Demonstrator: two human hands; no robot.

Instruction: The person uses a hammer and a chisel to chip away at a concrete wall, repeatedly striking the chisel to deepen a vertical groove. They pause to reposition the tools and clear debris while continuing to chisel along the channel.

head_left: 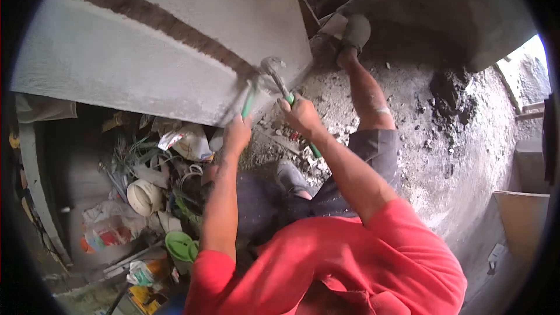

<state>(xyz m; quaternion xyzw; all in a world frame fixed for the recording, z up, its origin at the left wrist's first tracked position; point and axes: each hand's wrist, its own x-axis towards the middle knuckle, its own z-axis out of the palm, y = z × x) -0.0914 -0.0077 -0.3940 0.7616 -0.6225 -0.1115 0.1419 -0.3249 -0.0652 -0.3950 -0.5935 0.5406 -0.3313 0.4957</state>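
We work beside a rough groove (175, 29)
Our left hand (237, 134) grips a green handle (248, 103), pointing up-frame; right hand (302, 116) clasps a hammer (282, 86), slanting upper-left.

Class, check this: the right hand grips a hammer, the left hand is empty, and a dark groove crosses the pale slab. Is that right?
Not quite: the head view shows the left hand gripping a green-handled tool. The right hand does grip a hammer, and a dark groove crosses the pale slab.
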